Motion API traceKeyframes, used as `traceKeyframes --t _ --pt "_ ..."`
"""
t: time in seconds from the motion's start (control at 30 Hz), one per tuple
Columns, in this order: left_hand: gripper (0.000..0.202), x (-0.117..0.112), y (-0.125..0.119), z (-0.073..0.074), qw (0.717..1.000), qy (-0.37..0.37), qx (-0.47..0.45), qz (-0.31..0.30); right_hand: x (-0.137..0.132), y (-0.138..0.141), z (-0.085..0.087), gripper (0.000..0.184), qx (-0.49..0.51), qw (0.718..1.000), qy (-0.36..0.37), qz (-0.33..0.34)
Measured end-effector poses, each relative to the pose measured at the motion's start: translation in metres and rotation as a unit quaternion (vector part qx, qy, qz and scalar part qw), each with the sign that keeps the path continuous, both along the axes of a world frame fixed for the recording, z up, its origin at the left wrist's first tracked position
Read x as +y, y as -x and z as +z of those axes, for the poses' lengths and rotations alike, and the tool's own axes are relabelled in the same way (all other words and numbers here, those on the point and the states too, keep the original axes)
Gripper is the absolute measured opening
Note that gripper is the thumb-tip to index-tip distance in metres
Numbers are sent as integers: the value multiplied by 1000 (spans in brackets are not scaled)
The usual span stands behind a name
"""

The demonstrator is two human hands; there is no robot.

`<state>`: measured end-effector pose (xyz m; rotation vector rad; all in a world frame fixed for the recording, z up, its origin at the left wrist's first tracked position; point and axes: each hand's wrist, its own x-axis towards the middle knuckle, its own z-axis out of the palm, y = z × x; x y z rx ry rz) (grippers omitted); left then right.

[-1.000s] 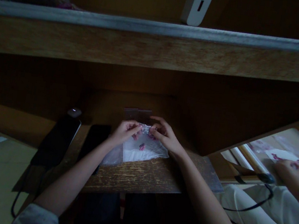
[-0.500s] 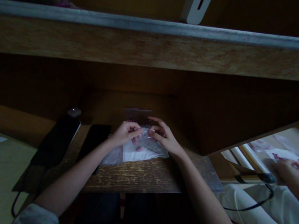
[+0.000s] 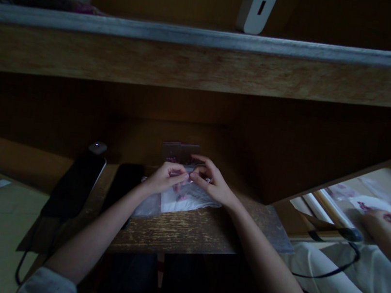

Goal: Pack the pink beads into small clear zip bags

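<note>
On a dark wooden desk (image 3: 182,232) lies a clear plastic bag (image 3: 187,199) over a white sheet, with small pink pieces (image 3: 182,197) showing inside. My left hand (image 3: 165,177) and my right hand (image 3: 212,182) meet at the bag's upper edge, fingertips pinched together on the plastic. Both hands are closed on the bag. Behind them stands a small clear packet (image 3: 179,152) with dark pink bits.
Two dark phones (image 3: 76,182) (image 3: 124,186) lie left of the bag, one with a cable. A wooden shelf (image 3: 208,60) spans overhead with a white box (image 3: 258,5) on it. At right another person's hand (image 3: 385,225) works at a neighbouring desk.
My two hands have drawn closer together along the bag's top edge. The pink pieces now lie lower inside the bag.
</note>
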<state>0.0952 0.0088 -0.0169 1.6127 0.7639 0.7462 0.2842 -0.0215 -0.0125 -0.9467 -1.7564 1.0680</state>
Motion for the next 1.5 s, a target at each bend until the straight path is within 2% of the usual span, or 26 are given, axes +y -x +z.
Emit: traceKeyframes --t 0.13,0.23,0.3,0.47,0.57,0.77,0.93,1.07,1.17,1.23,1.3,1.4,1.5 --pt "32 3 -1 2 992 10 -65 109 1 0 -1 69 21 999 25 19" --pt "34 9 0 0 975 -10 -100 201 3 1 -5 68 30 999 13 -2" --pt "34 14 0 -3 966 -33 -109 234 6 0 -8 63 36 999 5 -30" --pt "33 21 2 -10 954 -86 -137 253 22 -7 -12 53 64 991 27 -116" --pt "26 22 5 -11 946 -123 -117 276 41 -12 -17 43 65 981 22 -180" --pt "17 23 9 -10 933 -162 -91 309 78 -12 -38 14 0 985 -2 -171" --pt "15 24 12 -9 926 -181 -61 326 77 -6 -40 15 -112 969 -7 -220" --pt "18 25 23 3 928 -224 30 297 67 -3 -34 16 -223 942 -57 -242" --pt "19 24 39 19 930 -262 123 225 64 -3 -31 16 -296 918 -95 -246" --pt "20 20 52 29 929 -259 174 199 64 -3 -30 17 -323 909 -107 -241" --pt "23 12 65 36 920 -248 270 140 64 -3 -30 18 -337 903 -118 -238" --pt "26 -1 81 38 900 -236 363 52 63 -2 -29 21 -352 897 -126 -238" --pt "19 -10 89 32 878 -259 402 12 61 0 -27 24 -358 892 -130 -243"
